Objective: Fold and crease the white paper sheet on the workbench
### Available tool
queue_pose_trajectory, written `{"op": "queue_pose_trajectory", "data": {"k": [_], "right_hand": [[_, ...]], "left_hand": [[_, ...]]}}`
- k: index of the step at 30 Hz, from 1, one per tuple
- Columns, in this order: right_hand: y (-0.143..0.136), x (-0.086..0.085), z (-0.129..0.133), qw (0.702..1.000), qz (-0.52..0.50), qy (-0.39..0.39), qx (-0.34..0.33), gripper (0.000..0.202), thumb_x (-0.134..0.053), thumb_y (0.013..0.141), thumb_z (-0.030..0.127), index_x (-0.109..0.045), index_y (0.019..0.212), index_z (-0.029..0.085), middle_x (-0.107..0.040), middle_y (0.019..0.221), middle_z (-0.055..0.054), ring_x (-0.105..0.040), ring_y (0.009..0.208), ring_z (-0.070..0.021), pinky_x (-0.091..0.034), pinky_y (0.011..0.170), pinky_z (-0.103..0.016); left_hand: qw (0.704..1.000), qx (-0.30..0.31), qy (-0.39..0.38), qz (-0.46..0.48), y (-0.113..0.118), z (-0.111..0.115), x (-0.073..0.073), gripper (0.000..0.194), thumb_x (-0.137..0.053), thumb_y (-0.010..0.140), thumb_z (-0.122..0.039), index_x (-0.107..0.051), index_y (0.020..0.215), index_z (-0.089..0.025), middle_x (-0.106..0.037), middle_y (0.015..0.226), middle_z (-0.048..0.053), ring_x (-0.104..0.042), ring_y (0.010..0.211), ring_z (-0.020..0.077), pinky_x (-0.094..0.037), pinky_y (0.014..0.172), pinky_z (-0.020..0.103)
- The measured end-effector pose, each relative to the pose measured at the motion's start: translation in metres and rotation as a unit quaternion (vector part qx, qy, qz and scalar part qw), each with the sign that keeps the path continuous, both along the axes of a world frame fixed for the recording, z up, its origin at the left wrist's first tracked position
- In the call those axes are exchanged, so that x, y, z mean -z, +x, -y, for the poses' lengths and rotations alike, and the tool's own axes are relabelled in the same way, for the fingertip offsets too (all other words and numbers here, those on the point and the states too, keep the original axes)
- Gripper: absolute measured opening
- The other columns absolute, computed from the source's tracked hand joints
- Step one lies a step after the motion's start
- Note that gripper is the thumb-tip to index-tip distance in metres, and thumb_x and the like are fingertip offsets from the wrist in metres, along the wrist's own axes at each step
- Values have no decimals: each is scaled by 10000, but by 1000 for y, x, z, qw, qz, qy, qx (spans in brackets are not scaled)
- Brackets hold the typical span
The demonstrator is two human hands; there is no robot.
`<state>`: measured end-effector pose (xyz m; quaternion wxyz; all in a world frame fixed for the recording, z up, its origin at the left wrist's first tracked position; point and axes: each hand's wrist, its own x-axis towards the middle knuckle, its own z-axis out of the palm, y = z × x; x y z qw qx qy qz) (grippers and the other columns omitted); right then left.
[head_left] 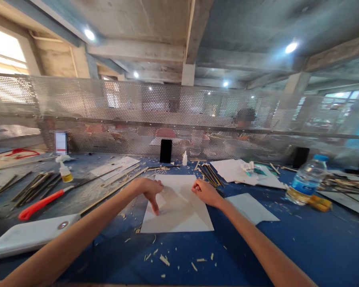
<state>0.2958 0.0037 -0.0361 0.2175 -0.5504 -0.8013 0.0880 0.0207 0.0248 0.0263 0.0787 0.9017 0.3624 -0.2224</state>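
Observation:
A white sheet of paper [179,221] lies on the blue table in front of me. My left hand [151,191] is over its left side, thumb stretched down toward the sheet and apart from the other fingers. Nothing shows between them. At the sheet's right edge, my right hand [206,192] has its fingers curled in and pressed together. Whatever they may hold is too small or hidden to make out. Past the sheet stand a small white bottle [184,158] and an upright black phone [166,151]. A bundle of thin dark sticks [211,175] lies just beyond my right hand.
On the left are a red-handled knife [43,204], a white power bank-like block [32,233], a glue bottle [66,174] and dark strips [36,187]. A plastic bottle [306,179] stands right, near more paper [253,209]. Wood scraps [164,260] litter the front; a perforated metal screen [131,107] rises behind.

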Motion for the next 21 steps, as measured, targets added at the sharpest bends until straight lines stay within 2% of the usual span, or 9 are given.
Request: {"op": "queue_pose_trajectory", "data": {"k": [3, 7, 11, 14, 21], "right_hand": [[2, 1, -2, 1000, 4, 6, 6, 62, -579, 905, 222, -610, 864, 187, -642, 927, -25, -593, 807, -140, -376, 707, -231], [8, -2, -3, 999, 12, 16, 28, 56, -556, 908, 194, -605, 884, 177, -631, 989, -67, -585, 879, -176, -375, 739, -260], [3, -6, 2, 1000, 14, -5, -17, 56, -589, 882, 191, -616, 834, 185, -647, 929, -42, -597, 816, -158, -387, 716, -244], [-4, -5, 4, 999, 8, -15, -45, 55, -585, 883, 195, -623, 842, 194, -659, 913, -24, -599, 797, -142, -392, 709, -230], [1, -4, 3, 1000, 6, -9, 4, 54, -587, 889, 214, -611, 855, 180, -657, 902, -45, -596, 792, -158, -371, 690, -247]], "left_hand": [[999, 7, -5, -33, 2, 2, -3, 1003, -769, 554, -699, -527, 1370, -167, -477, 1446, 196, -425, 1309, 393, -408, 1003, 406], [999, 15, -9, -31, 3, 4, -5, 970, -767, 573, -690, -533, 1364, -181, -503, 1429, 181, -416, 1315, 394, -391, 1017, 407], [999, 12, -6, -35, 3, 4, -4, 977, -766, 576, -692, -541, 1354, -144, -487, 1430, 214, -427, 1303, 406, -397, 1011, 405], [999, 1, -7, -35, 3, 3, -3, 1000, -773, 552, -700, -548, 1348, -139, -496, 1422, 215, -417, 1310, 412, -394, 1016, 407], [1000, -2, -8, 15, -1, -2, 2, 1048, -789, 443, -732, -572, 1328, -214, -531, 1408, 164, -438, 1296, 420, -401, 1006, 422]]}}
